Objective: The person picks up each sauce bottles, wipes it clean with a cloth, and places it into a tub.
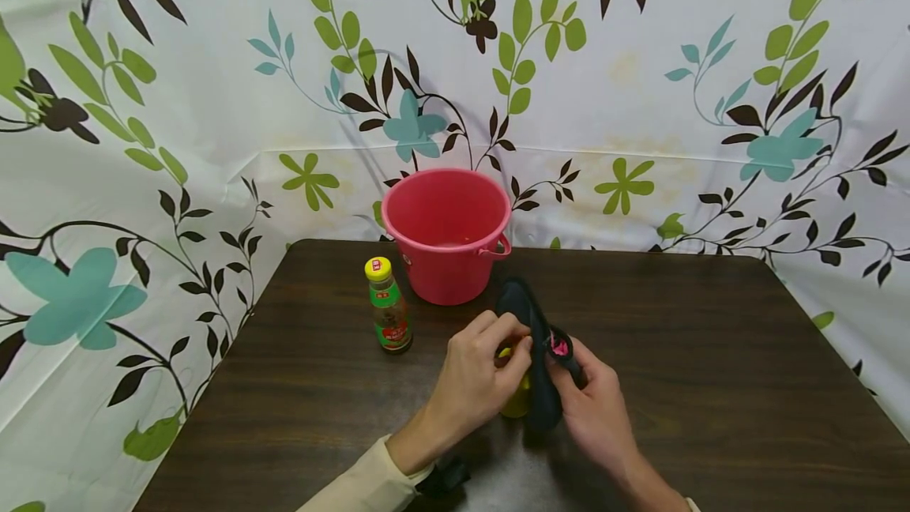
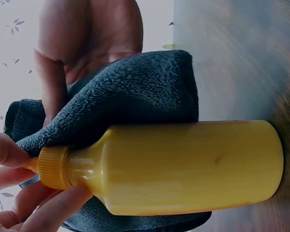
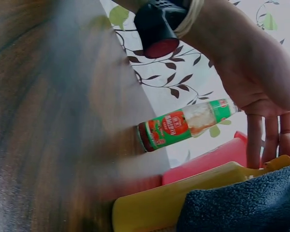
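Note:
A yellow squeeze bottle [image 2: 183, 166] with a ribbed cap [image 2: 54, 166] stands upright on the table, partly hidden in the head view. My left hand [image 1: 478, 374] pinches the bottle's nozzle, and its other fingers [image 2: 63, 205] touch the neck. A dark blue-grey cloth [image 1: 543, 385] hangs against the bottle, gripped by my right hand [image 1: 597, 409]. In the left wrist view the cloth [image 2: 150, 92] drapes along the bottle's side and behind its neck. A bit of pink [image 1: 559, 346] shows in a fold beside the right fingers. The right hand is out of the right wrist view.
A glass sauce bottle [image 1: 389, 314] with a yellow lid and red-green label stands left of the hands. Behind stands a pink bucket [image 1: 448, 259] with its handle at the right. The dark wooden table [image 1: 711, 370] meets a leaf-patterned curtain [image 1: 640, 101] at the back.

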Available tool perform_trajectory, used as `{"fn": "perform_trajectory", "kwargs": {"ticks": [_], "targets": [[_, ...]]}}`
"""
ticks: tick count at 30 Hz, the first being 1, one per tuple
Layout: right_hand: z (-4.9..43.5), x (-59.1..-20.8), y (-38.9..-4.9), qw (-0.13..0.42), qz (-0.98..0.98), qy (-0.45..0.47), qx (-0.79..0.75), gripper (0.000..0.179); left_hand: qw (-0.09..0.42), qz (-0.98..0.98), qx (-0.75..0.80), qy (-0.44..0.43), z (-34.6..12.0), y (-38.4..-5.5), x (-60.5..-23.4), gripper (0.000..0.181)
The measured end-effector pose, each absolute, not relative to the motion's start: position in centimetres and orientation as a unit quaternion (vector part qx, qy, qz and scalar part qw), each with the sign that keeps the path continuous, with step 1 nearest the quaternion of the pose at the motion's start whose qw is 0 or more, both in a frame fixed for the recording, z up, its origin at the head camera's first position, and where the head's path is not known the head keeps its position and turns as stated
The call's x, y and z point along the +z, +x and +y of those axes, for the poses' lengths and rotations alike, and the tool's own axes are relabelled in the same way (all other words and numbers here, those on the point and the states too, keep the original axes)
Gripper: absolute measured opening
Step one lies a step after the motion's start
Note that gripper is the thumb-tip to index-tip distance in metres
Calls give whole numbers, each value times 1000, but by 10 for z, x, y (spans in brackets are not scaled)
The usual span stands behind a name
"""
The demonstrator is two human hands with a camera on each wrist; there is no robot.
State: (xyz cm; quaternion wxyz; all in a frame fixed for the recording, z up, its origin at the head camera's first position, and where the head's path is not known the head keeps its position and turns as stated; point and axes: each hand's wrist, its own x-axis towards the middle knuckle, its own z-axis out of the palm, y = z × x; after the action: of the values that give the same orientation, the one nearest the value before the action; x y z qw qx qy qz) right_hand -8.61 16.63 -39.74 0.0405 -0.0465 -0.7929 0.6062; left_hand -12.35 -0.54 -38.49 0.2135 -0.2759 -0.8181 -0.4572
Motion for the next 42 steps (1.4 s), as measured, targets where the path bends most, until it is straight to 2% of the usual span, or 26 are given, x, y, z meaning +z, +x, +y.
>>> {"fn": "perform_trajectory", "kwargs": {"ticks": [14, 24, 32, 42], "targets": [[167, -410, -86, 42, -805, -48, 590, 25, 206, -818, -462, -274, -6, -123, -384, 6], [168, -424, -87, 58, -818, -46, 570, 24, 220, -816, -458, -276, -5, -123, -386, 7], [171, -432, -88, 55, -823, -64, 562, 19, 216, -815, -462, -275, -5, -124, -387, 5], [178, -448, -90, 27, -856, -54, 514, 35, 223, -813, -460, -279, -4, -124, -386, 6]]}}
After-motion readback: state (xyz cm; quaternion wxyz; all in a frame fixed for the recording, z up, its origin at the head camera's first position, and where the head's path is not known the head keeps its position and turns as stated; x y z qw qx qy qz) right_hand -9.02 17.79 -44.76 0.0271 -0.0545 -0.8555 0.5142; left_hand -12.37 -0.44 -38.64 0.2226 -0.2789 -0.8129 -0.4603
